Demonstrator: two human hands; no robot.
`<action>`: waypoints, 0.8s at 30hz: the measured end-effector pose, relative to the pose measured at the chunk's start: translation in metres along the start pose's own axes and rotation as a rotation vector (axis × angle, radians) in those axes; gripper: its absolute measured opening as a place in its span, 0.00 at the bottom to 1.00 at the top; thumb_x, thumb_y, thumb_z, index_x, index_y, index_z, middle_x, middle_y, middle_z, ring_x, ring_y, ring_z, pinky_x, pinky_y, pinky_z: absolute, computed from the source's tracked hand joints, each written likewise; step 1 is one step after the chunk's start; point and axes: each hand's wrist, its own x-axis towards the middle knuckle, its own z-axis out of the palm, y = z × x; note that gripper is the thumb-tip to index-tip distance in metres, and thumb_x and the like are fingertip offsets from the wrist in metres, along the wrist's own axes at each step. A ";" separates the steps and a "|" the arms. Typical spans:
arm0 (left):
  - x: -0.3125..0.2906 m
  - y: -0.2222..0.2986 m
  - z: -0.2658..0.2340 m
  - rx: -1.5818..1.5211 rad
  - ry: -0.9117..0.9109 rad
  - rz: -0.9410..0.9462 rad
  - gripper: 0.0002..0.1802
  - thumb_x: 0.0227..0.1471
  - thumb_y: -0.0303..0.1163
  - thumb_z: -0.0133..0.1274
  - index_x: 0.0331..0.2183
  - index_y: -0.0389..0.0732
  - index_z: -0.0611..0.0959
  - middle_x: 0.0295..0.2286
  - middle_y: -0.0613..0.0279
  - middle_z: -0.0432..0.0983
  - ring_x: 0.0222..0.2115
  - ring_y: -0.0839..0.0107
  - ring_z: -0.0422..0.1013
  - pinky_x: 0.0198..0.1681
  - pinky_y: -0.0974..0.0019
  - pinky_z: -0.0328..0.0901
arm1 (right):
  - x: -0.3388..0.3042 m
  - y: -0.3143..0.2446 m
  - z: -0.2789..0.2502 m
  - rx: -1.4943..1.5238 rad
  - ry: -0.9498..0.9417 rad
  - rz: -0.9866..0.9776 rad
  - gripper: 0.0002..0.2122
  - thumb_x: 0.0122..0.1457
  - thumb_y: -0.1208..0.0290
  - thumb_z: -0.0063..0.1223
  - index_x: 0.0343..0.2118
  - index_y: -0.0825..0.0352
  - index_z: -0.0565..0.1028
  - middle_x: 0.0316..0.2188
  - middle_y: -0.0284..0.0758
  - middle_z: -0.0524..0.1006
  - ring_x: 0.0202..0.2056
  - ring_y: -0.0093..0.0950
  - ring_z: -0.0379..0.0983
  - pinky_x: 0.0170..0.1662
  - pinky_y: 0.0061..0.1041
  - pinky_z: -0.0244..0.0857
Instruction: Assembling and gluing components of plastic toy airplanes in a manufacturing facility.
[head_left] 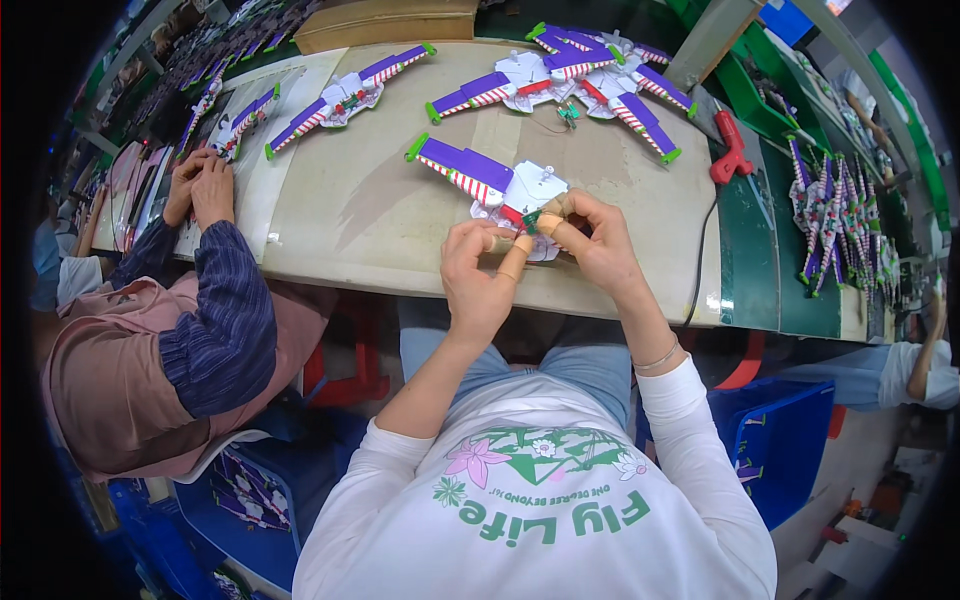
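Observation:
On the table before me lies a toy wing piece (pixel 465 172), purple on top with red-and-white stripes, a green tip and a white centre body. A small green circuit board (pixel 531 220) sits at its near edge, beside a red part. My right hand (pixel 598 245) pinches this board between thumb and finger. From the left, my left hand (pixel 482 278) closes thumb and forefinger beside the board and the red part; what lies between those fingertips is hidden. Beige finger covers are on several of my fingertips.
More winged toys (pixel 590 75) are piled at the back, and another (pixel 345 102) lies at the left. A red glue gun (pixel 731 150) with a black cable rests at the right, near a green bin (pixel 770 95). A co-worker's hands (pixel 205 185) work at the left.

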 end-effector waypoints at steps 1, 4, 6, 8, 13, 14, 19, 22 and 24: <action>0.001 0.001 -0.001 -0.048 -0.028 -0.050 0.11 0.38 0.23 0.65 0.21 0.39 0.76 0.28 0.60 0.72 0.36 0.61 0.69 0.40 0.61 0.62 | 0.000 0.002 -0.001 0.002 0.004 0.000 0.04 0.52 0.78 0.59 0.28 0.73 0.77 0.25 0.28 0.71 0.26 0.13 0.65 0.28 0.17 0.59; 0.000 -0.003 -0.007 0.179 -0.105 0.206 0.11 0.42 0.20 0.64 0.23 0.36 0.75 0.30 0.57 0.74 0.33 0.64 0.72 0.36 0.67 0.66 | 0.000 0.008 -0.001 -0.149 0.018 -0.080 0.04 0.52 0.77 0.59 0.28 0.72 0.77 0.24 0.30 0.71 0.24 0.18 0.66 0.28 0.20 0.60; -0.002 -0.008 -0.004 0.157 -0.070 0.233 0.12 0.41 0.19 0.63 0.22 0.36 0.73 0.30 0.57 0.74 0.33 0.64 0.72 0.35 0.66 0.66 | 0.000 0.006 0.004 -0.443 0.026 -0.195 0.04 0.52 0.78 0.58 0.29 0.71 0.76 0.25 0.31 0.71 0.25 0.17 0.66 0.28 0.19 0.59; -0.004 -0.008 -0.001 0.135 -0.033 0.259 0.13 0.41 0.18 0.63 0.21 0.36 0.72 0.30 0.57 0.75 0.32 0.64 0.72 0.35 0.66 0.66 | 0.001 0.005 0.008 -0.512 0.055 -0.248 0.04 0.50 0.77 0.59 0.29 0.71 0.76 0.24 0.34 0.71 0.24 0.22 0.66 0.27 0.22 0.59; -0.003 -0.006 0.003 0.126 0.043 0.290 0.17 0.42 0.15 0.60 0.19 0.36 0.67 0.31 0.54 0.78 0.30 0.61 0.72 0.33 0.64 0.66 | 0.004 0.003 0.012 -0.663 0.103 -0.289 0.05 0.50 0.75 0.59 0.26 0.71 0.76 0.21 0.37 0.71 0.22 0.28 0.66 0.26 0.28 0.59; -0.003 -0.006 0.003 0.126 0.044 0.288 0.17 0.42 0.15 0.60 0.19 0.36 0.67 0.31 0.54 0.78 0.30 0.61 0.72 0.33 0.64 0.66 | 0.005 0.002 0.012 -0.663 0.101 -0.288 0.05 0.50 0.75 0.59 0.26 0.71 0.76 0.21 0.37 0.71 0.22 0.28 0.66 0.26 0.28 0.59; -0.006 -0.003 0.003 0.281 0.038 0.313 0.08 0.42 0.16 0.60 0.24 0.36 0.76 0.31 0.58 0.79 0.34 0.62 0.71 0.37 0.62 0.64 | 0.006 0.002 0.012 -0.656 0.072 -0.227 0.05 0.50 0.74 0.59 0.25 0.70 0.76 0.20 0.37 0.71 0.23 0.30 0.67 0.26 0.29 0.60; -0.007 -0.003 0.003 0.264 0.038 0.282 0.07 0.42 0.17 0.60 0.26 0.37 0.79 0.31 0.60 0.79 0.35 0.62 0.70 0.39 0.61 0.62 | 0.006 0.000 0.016 -0.745 0.089 -0.252 0.06 0.49 0.73 0.59 0.24 0.70 0.76 0.21 0.38 0.72 0.25 0.33 0.68 0.28 0.32 0.61; -0.008 -0.006 0.002 0.271 0.033 0.292 0.07 0.41 0.17 0.60 0.26 0.37 0.79 0.31 0.60 0.79 0.35 0.62 0.70 0.38 0.61 0.62 | 0.006 -0.004 0.020 -0.803 0.086 -0.281 0.06 0.49 0.73 0.59 0.24 0.70 0.76 0.22 0.39 0.72 0.26 0.35 0.69 0.29 0.34 0.62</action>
